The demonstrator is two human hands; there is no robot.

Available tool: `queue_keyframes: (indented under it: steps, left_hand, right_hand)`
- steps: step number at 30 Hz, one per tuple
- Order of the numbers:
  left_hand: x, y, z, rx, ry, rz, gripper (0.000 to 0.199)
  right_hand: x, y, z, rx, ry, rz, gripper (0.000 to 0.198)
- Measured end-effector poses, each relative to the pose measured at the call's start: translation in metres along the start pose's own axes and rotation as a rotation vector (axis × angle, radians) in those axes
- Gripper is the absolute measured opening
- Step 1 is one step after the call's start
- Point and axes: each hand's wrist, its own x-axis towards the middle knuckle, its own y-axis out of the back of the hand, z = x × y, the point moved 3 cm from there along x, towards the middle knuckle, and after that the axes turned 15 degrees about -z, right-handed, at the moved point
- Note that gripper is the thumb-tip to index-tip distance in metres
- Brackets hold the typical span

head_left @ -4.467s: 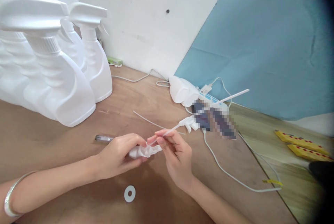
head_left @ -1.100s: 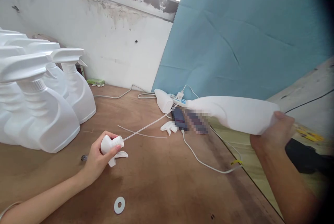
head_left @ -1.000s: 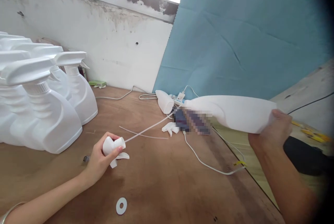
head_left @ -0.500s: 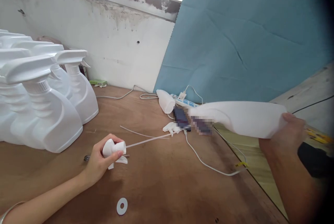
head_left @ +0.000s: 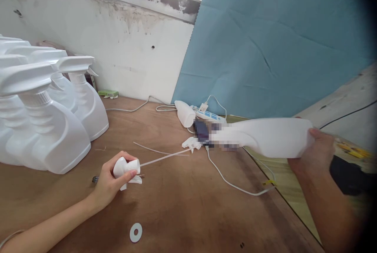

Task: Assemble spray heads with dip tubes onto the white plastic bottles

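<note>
My left hand (head_left: 113,178) is closed around a white trigger sprayer head (head_left: 127,168). Its thin dip tube (head_left: 166,158) points right, toward the middle of the table. At the right, my right hand (head_left: 315,153) grips the base end of a white plastic bottle (head_left: 271,137), held sideways with its neck toward the left. The neck end lies over a blurred patch, so its opening cannot be made out. Tube and bottle are apart. Near the tube's far end lie another white sprayer piece (head_left: 191,143) and a loose clear tube (head_left: 153,150).
Several assembled white spray bottles (head_left: 53,127) stand at the left. A small white bottle (head_left: 185,113), a power strip (head_left: 212,116), a dark phone (head_left: 202,132) and a white cable (head_left: 226,182) lie toward the back. A white ring (head_left: 136,232) rests on the brown table (head_left: 182,213) in front.
My right hand has moved slightly left and the bottle's neck end has dipped a little. My left hand keeps the sprayer head nearly in place. The whole view has shifted slightly.
</note>
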Motion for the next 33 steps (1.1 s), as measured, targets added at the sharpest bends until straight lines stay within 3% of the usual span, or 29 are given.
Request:
queue_keyframes:
  steps: [4,10,15,20,23,28,33]
  left_hand:
    - [0.001,-0.003,0.000,0.006,0.013,-0.057,0.025]
    - [0.001,-0.010,0.002,-0.001,0.093,-0.166,0.027]
    - [0.002,-0.012,0.001,-0.041,0.135,-0.197,0.028]
    - [0.004,-0.013,-0.003,-0.161,0.184,-0.202,0.029]
    - [0.003,-0.014,-0.003,-0.118,0.183,-0.205,0.027]
    - [0.002,-0.012,0.003,0.056,0.130,-0.108,0.024]
    - [0.004,-0.006,0.006,0.097,0.084,0.030,0.024]
  right_hand:
    - [-0.029,-0.016,0.018,0.040,-0.205,-0.164,0.025]
    - [-0.127,-0.041,0.068,0.069,-0.431,-0.419,0.036]
    - [-0.177,-0.048,0.093,0.139,-0.562,-0.444,0.032]
    - [-0.185,-0.050,0.100,0.182,-0.641,-0.463,0.030]
    - [-0.179,-0.050,0.098,0.248,-0.616,-0.468,0.027]
    - [-0.168,-0.046,0.095,0.258,-0.581,-0.626,0.027]
    - [-0.164,-0.041,0.097,0.222,-0.594,-0.679,0.040]
